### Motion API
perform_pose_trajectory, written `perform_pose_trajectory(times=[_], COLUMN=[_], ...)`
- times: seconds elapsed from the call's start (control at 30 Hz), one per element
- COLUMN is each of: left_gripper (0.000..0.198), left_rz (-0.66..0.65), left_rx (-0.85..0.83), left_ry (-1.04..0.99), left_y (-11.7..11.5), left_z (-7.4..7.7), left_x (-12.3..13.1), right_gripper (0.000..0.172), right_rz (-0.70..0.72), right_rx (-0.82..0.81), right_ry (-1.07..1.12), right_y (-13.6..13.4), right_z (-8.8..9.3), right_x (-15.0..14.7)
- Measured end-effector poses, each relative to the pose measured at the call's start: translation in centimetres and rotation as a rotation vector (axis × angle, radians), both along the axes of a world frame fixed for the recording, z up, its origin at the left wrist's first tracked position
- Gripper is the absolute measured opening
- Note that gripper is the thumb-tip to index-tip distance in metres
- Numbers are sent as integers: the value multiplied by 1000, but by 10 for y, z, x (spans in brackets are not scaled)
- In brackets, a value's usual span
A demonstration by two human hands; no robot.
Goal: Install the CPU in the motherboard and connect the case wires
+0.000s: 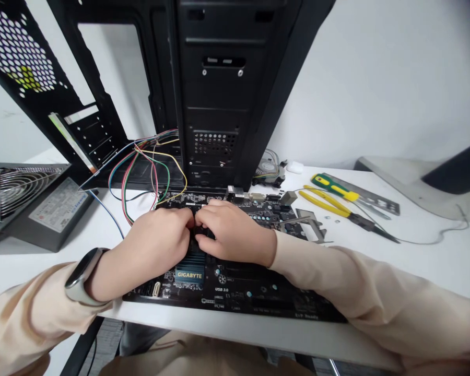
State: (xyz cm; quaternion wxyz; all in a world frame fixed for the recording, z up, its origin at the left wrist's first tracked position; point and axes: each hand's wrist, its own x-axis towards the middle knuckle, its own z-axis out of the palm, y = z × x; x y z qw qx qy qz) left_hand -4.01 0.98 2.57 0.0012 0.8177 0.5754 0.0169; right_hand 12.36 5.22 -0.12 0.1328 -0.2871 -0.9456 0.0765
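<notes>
The left hand (152, 250) and right hand (233, 232) lay over the motherboard (243, 292), flat on the desk (415, 261), long axis left to right; the fingers (199, 219) met mid-board, curled; any grip was hidden; the heatsink (189, 261) lay just nearer; neither hand was closer.

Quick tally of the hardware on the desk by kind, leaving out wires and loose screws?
Computer case: 1
Gigabyte motherboard: 1
Power supply unit: 1
CPU cooler: 1
Screwdriver: 1
Yellow-handled pliers: 1
Perforated metal plate: 1
Metal bracket: 1
Small white item: 1
Total: 9
</notes>
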Motion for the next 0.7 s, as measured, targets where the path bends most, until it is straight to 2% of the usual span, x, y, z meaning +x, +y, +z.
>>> perform_pose_trajectory(times=[0.1,0.17,0.23,0.37,0.43,0.47,0.53,0.57,0.7], left_gripper=[23,23,22,25,28,30,33,34,40], left_rz=[25,23,-3,-37,-39,-38,-43,-48,-78], left_rx=[12,3,-21,-39,-27,-18,6,20,51], left_ry=[3,-18,-38,-26,-23,-21,-12,-5,17], left_y=[-2,-3,-3,-3,-3,-3,-3,-3,0], left_z=[0,1,1,2,1,1,0,-1,-5], left_x=[0,0,-1,0,0,1,1,1,1], right_gripper=[14,13,11,7,5,5,4,6,4], right_rz=[-40,-89,-153,-268,-429,-534,-714,-784,-993], right_rx=[-22,-21,26,233,318,352,342,285,38], right_ry=[42,65,102,346,413,427,425,410,157], right_y=[0,-4,-11,-35,-44,-46,-41,-35,-3], right_z=[0,9,29,87,106,110,105,97,56], right_x=[-1,0,6,40,66,81,112,127,174])
